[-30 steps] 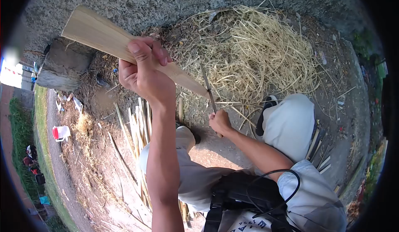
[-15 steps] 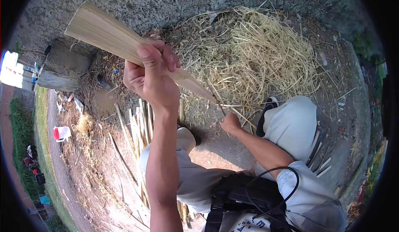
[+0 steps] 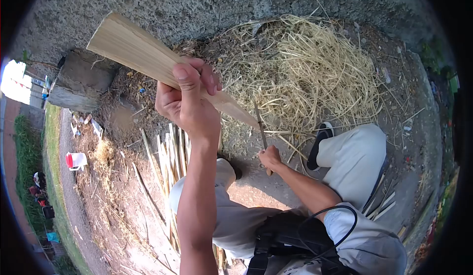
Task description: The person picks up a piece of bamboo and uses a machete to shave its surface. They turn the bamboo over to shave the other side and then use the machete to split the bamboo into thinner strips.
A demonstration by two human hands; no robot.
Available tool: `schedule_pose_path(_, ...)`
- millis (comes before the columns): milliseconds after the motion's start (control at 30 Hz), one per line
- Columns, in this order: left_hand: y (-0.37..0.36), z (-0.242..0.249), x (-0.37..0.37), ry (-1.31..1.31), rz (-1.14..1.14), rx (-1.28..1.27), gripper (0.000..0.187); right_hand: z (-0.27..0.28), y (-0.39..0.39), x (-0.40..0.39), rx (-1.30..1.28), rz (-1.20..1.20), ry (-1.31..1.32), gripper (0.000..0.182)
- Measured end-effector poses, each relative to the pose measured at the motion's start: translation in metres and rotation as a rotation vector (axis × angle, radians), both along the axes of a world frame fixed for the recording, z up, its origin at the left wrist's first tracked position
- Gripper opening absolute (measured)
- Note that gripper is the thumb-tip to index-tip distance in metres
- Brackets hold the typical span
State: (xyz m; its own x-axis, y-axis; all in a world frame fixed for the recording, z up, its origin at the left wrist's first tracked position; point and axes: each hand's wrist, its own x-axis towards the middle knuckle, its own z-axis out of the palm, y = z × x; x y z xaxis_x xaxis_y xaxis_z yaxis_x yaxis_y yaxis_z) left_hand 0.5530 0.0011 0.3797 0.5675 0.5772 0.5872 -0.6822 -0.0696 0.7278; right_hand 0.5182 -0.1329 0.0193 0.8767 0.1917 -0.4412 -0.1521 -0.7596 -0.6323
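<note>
A long, flat, pale wooden strip (image 3: 135, 48) slants from the upper left down to the centre, narrowing toward its lower end. My left hand (image 3: 189, 95) is closed around its middle, thumb along the top face. Lower down, my right hand (image 3: 271, 159) is wrapped round the handle of a narrow knife (image 3: 261, 124). The blade points up and touches or crosses the strip's lower end; the exact contact is too small to tell.
A heap of pale shavings (image 3: 325, 68) lies by the rough wall (image 3: 221, 4). Split strips (image 3: 170, 152) rest beside my leg. A block (image 3: 81, 83), a white jug with a red lid (image 3: 76, 160) and a distant person (image 3: 38, 186) are at the left.
My right hand has moved slightly down and left with the knife, whose blade now stands more upright. The view has shifted a little, and my right knee has moved lower.
</note>
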Motion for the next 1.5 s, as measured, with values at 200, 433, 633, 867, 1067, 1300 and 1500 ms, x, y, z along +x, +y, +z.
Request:
schedule_pose_path(200, 0.013, -0.002, 0.002, -0.008, -0.027, -0.022, 0.036, 0.048, 0.023, 0.008, 0.248, -0.081, 0.035, 0.028)
schedule_pose_path(433, 0.022, 0.001, 0.003, 0.0, -0.006, -0.066, 0.033, -0.002, -0.012, 0.042, -0.084, 0.152, 0.099, 0.023)
schedule_pose_path(633, 0.013, -0.004, -0.003, -0.024, -0.093, -0.043, 0.033, 0.034, 0.019, 0.021, 0.206, -0.016, -0.025, 0.025)
schedule_pose_path(867, 0.015, -0.003, -0.002, -0.032, -0.108, 0.021, 0.035, -0.028, -0.018, 0.007, 0.022, -0.004, 0.081, 0.031)
schedule_pose_path(1067, 0.013, -0.004, -0.01, -0.069, -0.071, -0.086, 0.037, 0.006, 0.01, 0.012, 0.127, 0.04, -0.078, 0.031)
schedule_pose_path(1300, 0.015, -0.009, -0.013, -0.05, -0.129, 0.024, 0.034, -0.047, -0.024, 0.024, -0.082, 0.042, 0.146, 0.034)
schedule_pose_path(1500, 0.023, -0.006, -0.017, -0.03, -0.038, -0.046, 0.038, -0.037, -0.014, -0.021, 0.009, 0.065, 0.069, 0.034)
